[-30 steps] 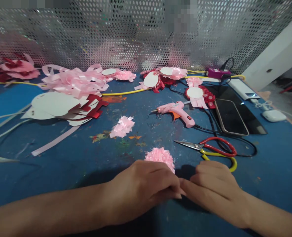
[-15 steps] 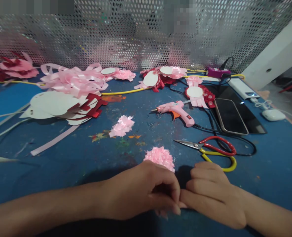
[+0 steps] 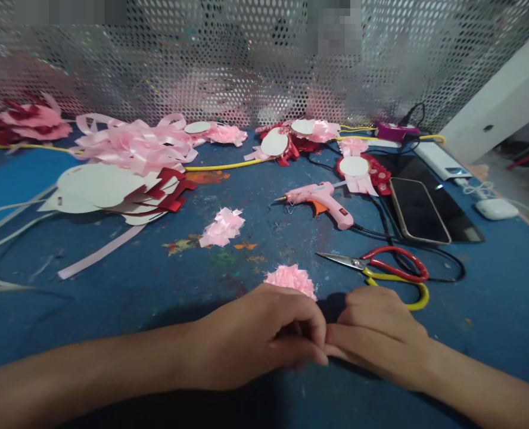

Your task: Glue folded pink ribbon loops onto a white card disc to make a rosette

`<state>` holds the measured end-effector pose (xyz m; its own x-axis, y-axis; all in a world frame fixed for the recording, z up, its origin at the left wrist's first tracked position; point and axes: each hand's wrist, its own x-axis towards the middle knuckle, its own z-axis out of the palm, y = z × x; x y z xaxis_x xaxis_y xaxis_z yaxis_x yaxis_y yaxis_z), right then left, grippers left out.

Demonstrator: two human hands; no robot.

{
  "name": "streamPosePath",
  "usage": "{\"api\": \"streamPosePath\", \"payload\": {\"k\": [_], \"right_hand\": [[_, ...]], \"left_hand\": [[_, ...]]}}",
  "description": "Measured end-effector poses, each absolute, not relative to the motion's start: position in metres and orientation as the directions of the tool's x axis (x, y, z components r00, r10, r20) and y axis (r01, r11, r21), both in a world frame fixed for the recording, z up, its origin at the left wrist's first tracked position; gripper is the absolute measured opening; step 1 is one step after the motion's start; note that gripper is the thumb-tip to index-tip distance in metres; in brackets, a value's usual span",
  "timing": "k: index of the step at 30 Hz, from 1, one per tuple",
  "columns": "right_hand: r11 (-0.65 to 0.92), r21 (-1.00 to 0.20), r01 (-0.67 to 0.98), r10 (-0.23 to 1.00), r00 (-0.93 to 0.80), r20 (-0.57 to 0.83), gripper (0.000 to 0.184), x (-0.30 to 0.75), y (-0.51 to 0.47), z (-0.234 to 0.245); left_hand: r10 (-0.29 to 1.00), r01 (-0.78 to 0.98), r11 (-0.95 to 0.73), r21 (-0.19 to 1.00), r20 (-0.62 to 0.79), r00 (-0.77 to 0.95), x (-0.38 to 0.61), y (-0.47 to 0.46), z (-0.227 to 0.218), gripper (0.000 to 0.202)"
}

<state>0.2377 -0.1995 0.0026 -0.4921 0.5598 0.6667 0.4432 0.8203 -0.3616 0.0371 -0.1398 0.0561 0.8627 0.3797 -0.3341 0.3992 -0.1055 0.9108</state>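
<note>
Near the front of the blue table, my left hand [image 3: 251, 339] is closed in a pinch, thumb against curled fingers. My right hand [image 3: 380, 339] is closed too, its fingertips meeting those of the left. Whatever lies between the fingertips is hidden or too small to name. Just beyond my left hand sits a rounded heap of pink ruffled ribbon [image 3: 291, 280], partly covered by that hand. Farther off lies a small pile of cut pink ribbon pieces [image 3: 223, 227]. Scissors [image 3: 358, 262] with one red and one yellow handle lie beyond my right hand.
A pink glue gun [image 3: 320, 199] lies mid-table, its cord running right. Right of it are a phone [image 3: 419, 208] and a white charger [image 3: 495, 208]. Left are white card shapes [image 3: 95, 187] and pink ribbon loops [image 3: 134, 143]. A perforated metal panel [image 3: 246, 65] stands along the back.
Both hands have risen slightly in the picture, still together at the fingertips. Less of the pink ruffled heap shows now. The other things lie as before, with a slight shift of the view.
</note>
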Motion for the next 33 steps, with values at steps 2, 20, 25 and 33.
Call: {"api": "streamPosePath", "payload": {"k": [2,20,25,33], "right_hand": [[0.812,-0.391,0.433,0.575,-0.483,0.66,0.009,0.237,-0.2,0.003],[-0.106,-0.987,0.12,0.977,-0.171,-0.126,0.02,0.23,-0.191,0.017],[-0.172,-0.98,0.096,0.971,-0.148,-0.185,0.019,0.226,-0.192,0.017],[0.044,-0.927,0.373,0.998,-0.053,0.026,0.023,0.215,-0.197,0.015]], "left_hand": [[0.338,0.419,0.067,0.906,-0.416,0.845,0.039,-0.139,0.057,0.012],[0.455,0.133,0.613,0.779,-0.486,0.746,0.043,-0.127,0.032,0.017],[0.529,0.11,0.594,0.797,-0.489,0.693,0.045,-0.131,0.034,0.015],[0.597,0.118,0.581,0.805,-0.521,0.61,0.049,-0.141,0.033,0.027]]}}
